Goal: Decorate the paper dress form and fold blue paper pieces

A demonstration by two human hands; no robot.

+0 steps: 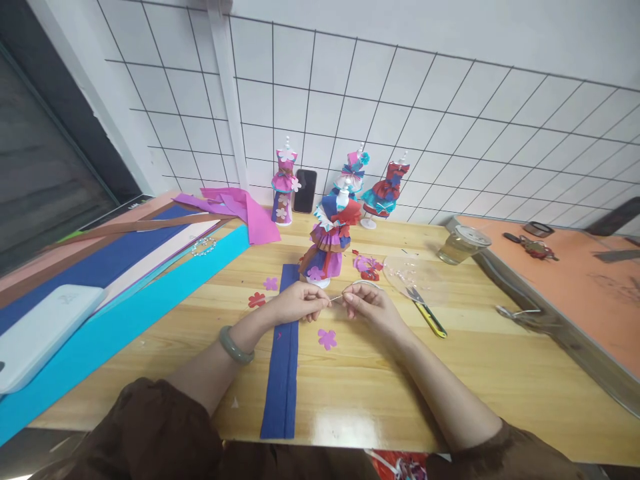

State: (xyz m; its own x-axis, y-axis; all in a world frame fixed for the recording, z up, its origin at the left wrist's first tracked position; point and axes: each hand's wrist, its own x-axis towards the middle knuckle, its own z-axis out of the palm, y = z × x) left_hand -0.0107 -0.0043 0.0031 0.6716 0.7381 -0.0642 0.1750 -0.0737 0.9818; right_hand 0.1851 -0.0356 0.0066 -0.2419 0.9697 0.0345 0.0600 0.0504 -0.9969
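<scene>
- The thin, pale strand (pixel 337 298) is above the desk (pixel 360 407), bridging the two hands; it could slip or drop if either fingertip grip loosens, since so little shows to hold.
- It looks slender, nearly straight and light in tone; its material is too small to tell.
- The left hand (pixel 301 303) and right hand (pixel 371 308) each pinch one end between thumb and finger.
- The pinkish-purple five-petalled flower cutout (pixel 327 339) lies loose just below them, so a brushing wrist could shift or crease it.
- The small dress form in ruffled multicoloured paper (pixel 333 235) stands just beyond; a knuckle could tip it.
- The yellow-and-black utility knife (pixel 429 316) could nick the right forearm if its blade is out, which I cannot tell.
</scene>
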